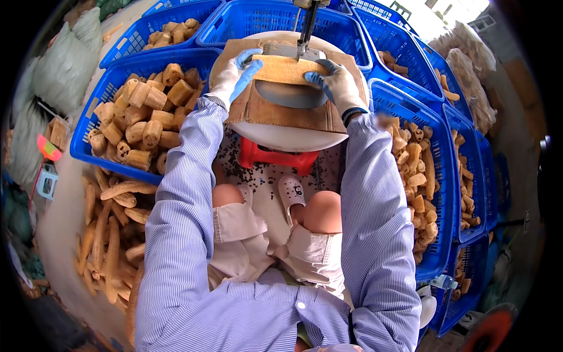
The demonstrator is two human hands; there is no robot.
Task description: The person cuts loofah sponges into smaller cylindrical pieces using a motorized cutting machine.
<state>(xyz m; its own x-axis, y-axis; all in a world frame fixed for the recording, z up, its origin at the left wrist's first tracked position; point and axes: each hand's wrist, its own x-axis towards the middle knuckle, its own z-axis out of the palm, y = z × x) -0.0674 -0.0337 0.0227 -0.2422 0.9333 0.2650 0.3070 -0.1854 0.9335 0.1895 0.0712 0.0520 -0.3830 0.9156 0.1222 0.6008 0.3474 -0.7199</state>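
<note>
Sitting low with knees apart, the person wears a blue-and-white striped shirt [234, 317] and pale rolled trousers [240, 232]. On the floor beside the left forearm lies a heap of long whole luffas [111, 246]. Between the knees and the work, a light-coloured clog [290, 192] rests on ground sprinkled with small black bits, and just past it a red plastic stand [305, 161] shows under a round white base [281, 138]. A brown cardboard sheet [322, 119] covers much of that base, with a grey oval surface [287, 97] at its middle. Above this, crosswise, is a tan luffa piece [278, 70], held at both ends: the left hand [236, 75] grips its left end, the right hand [340, 85] its right end, both in white gloves with blue fingers. A dark metal arm [306, 32] stands at the far edge of the piece; it seems to touch it, though contact is hard to judge from this angle. To the left, a blue crate [120, 166] holds short cut chunks [155, 98]; to the right, another blue crate [446, 234] holds thinner pieces [413, 158]. More blue crates ring the far side, and pale bulging sacks [67, 67] stand beyond at the upper left.
</note>
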